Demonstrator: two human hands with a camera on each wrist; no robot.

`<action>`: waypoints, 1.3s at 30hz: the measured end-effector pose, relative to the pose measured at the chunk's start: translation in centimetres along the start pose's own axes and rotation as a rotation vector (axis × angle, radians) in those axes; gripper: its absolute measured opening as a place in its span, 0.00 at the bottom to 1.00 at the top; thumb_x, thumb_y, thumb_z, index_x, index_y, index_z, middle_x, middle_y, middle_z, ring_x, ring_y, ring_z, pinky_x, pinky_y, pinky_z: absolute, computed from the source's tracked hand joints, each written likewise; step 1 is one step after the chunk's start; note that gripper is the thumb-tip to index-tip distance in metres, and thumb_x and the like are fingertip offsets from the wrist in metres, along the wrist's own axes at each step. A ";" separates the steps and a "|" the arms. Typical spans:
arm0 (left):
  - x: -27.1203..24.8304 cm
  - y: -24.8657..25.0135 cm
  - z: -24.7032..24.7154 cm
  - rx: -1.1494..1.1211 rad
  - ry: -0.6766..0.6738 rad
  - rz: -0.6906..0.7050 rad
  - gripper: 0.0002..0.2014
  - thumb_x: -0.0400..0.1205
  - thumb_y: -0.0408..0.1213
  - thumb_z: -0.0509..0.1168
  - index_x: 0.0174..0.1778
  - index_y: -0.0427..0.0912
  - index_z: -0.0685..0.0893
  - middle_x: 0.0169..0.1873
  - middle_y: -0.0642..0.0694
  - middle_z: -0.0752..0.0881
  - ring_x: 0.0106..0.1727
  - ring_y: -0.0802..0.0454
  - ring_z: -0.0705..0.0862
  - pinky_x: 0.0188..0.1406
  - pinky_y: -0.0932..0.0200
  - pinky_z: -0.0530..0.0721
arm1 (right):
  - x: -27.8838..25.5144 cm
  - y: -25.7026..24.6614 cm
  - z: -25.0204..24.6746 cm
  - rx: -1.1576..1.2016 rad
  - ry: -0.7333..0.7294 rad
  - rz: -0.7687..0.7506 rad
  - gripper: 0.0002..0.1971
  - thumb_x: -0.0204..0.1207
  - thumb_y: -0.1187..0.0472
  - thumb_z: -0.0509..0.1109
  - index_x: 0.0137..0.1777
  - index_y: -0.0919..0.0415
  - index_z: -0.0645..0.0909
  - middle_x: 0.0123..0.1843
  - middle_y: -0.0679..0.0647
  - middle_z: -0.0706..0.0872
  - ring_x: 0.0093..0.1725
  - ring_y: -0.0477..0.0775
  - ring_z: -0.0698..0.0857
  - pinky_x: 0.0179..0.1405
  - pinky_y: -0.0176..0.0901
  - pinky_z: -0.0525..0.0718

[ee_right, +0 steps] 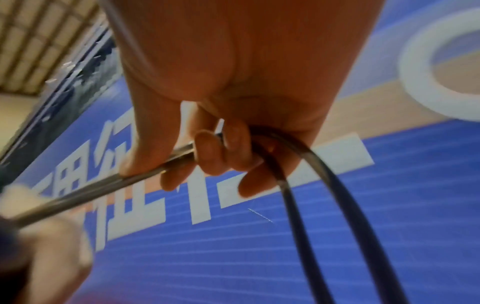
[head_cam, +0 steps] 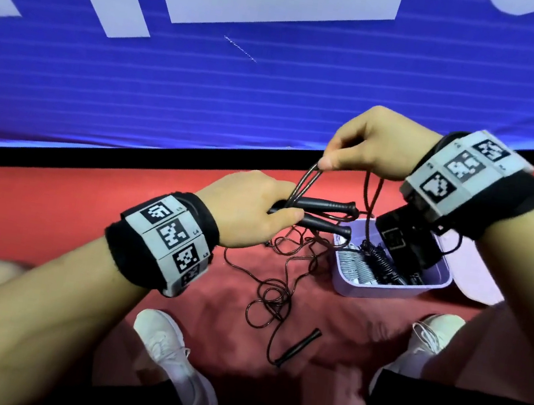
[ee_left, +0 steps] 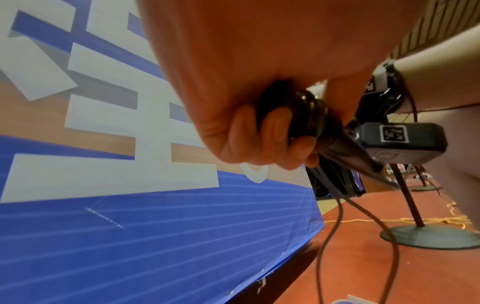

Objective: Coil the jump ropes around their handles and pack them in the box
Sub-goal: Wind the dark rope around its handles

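Head view: left hand (head_cam: pixel 251 205) is gripping two handles (head_cam: pixel 320 215), right hand (head_cam: pixel 371 141) is pinching rope (head_cam: pixel 303 181); coiled ropes are lying in the box (head_cam: pixel 381 288), another rope's handle (head_cam: pixel 299 346) is waiting on the floor.

Glossy rope (head_cam: pixel 283 295), matt plastic box (head_cam: pixel 384 289)

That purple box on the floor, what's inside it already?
The purple box holds coiled ropes: a pale grey bundle beside a black one. The right wrist's camera unit hangs over the far end and covers whatever lies there.
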State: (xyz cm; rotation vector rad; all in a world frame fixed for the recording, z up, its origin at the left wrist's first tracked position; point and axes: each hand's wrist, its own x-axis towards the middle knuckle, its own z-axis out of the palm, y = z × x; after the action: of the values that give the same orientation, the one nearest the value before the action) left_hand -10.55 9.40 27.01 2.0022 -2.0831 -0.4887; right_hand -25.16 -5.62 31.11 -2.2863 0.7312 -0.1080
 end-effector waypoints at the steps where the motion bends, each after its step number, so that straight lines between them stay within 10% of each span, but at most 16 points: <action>1: -0.1 0.1 -0.1 -0.078 0.026 0.013 0.07 0.84 0.51 0.58 0.43 0.57 0.78 0.28 0.53 0.79 0.31 0.54 0.77 0.34 0.54 0.75 | 0.1 0.5 -0.1 0.078 0.002 0.007 0.05 0.70 0.54 0.76 0.35 0.53 0.88 0.29 0.47 0.87 0.30 0.43 0.80 0.35 0.33 0.79; 4: -0.2 0.3 -0.5 -0.266 0.155 -0.005 0.07 0.78 0.53 0.56 0.41 0.55 0.75 0.30 0.51 0.79 0.32 0.51 0.76 0.36 0.53 0.74 | 0.7 1.6 0.3 0.288 0.024 0.021 0.06 0.73 0.57 0.73 0.36 0.54 0.87 0.28 0.45 0.86 0.30 0.42 0.81 0.35 0.31 0.79; 10: -0.1 0.3 -1.1 -0.494 0.313 -0.086 0.23 0.78 0.50 0.56 0.70 0.53 0.69 0.29 0.56 0.78 0.32 0.50 0.74 0.39 0.56 0.73 | 1.6 1.6 5.2 0.259 0.042 0.034 0.09 0.81 0.64 0.62 0.49 0.63 0.85 0.33 0.49 0.81 0.31 0.45 0.75 0.32 0.38 0.73; 15: 0.5 -0.9 -1.0 -0.485 0.397 -0.159 0.07 0.85 0.46 0.54 0.54 0.50 0.71 0.35 0.54 0.76 0.38 0.51 0.74 0.45 0.53 0.72 | 1.2 -0.3 9.3 0.531 0.119 0.036 0.20 0.86 0.55 0.55 0.35 0.61 0.79 0.23 0.54 0.74 0.22 0.52 0.71 0.25 0.40 0.71; 20: 1.0 -1.7 -1.2 -0.405 0.516 -0.234 0.03 0.88 0.38 0.55 0.51 0.47 0.73 0.38 0.42 0.78 0.39 0.47 0.74 0.36 0.65 0.70 | 1.0 -1.2 10.2 0.239 0.221 -0.101 0.08 0.80 0.59 0.63 0.56 0.60 0.79 0.31 0.46 0.73 0.31 0.47 0.72 0.36 0.41 0.71; 25: 1.5 -1.2 -0.9 -0.340 0.566 -0.283 0.12 0.84 0.48 0.63 0.37 0.49 0.74 0.27 0.54 0.75 0.29 0.56 0.73 0.29 0.64 0.67 | 1.0 -1.1 10.3 0.155 0.372 -0.089 0.14 0.80 0.61 0.63 0.65 0.58 0.80 0.54 0.54 0.88 0.55 0.55 0.83 0.57 0.45 0.78; 30: 1.6 -1.6 -0.8 -0.329 0.563 -0.268 0.13 0.80 0.49 0.70 0.39 0.51 0.72 0.28 0.55 0.75 0.28 0.67 0.74 0.30 0.73 0.70 | 0.9 -1.3 9.2 0.286 0.246 -0.001 0.09 0.82 0.62 0.61 0.49 0.56 0.84 0.26 0.38 0.76 0.25 0.35 0.73 0.32 0.33 0.68; 39: 2.1 -2.9 -1.2 -0.396 0.677 -0.294 0.08 0.82 0.47 0.66 0.42 0.52 0.75 0.30 0.56 0.80 0.30 0.69 0.76 0.31 0.74 0.70 | 0.2 -4.0 8.5 0.246 0.225 -0.056 0.14 0.82 0.60 0.59 0.47 0.70 0.82 0.27 0.49 0.70 0.28 0.48 0.68 0.31 0.43 0.66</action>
State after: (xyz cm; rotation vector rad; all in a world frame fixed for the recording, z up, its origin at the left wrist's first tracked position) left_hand -7.50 7.10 26.80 1.8815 -1.2004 -0.1965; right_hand -20.69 1.85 27.51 -2.0785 0.7234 -0.4620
